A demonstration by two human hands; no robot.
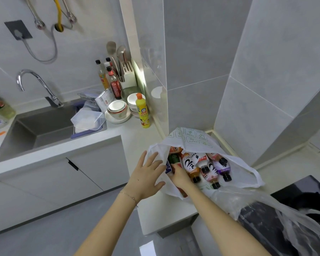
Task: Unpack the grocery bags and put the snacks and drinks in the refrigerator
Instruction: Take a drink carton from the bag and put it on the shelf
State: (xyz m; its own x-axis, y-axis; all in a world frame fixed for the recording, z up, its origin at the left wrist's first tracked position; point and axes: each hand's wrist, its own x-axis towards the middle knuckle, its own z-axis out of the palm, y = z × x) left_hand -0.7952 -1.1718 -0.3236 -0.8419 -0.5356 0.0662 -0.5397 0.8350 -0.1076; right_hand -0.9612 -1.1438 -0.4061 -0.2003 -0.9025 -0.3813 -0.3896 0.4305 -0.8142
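A white grocery bag (191,138) with green print lies open on the counter's right end. Inside it several drink bottles (203,166) with black caps lie on their sides, beside a green can (174,158) and a blue carton (168,168). My left hand (146,179) rests flat, fingers spread, against the bag's left edge. My right hand (179,175) reaches into the bag's mouth, its fingers curled among the items near the carton; what they grip is hidden. A clear plastic bag (248,202) lies to the right, over the stove.
A sink (35,130) with a chrome tap (35,84) sits at left. Clear boxes (89,120), stacked bowls (117,109), a yellow detergent bottle (142,110), sauce bottles (115,84) and a knife block (127,73) crowd the counter behind. A black stove (301,200) lies at right.
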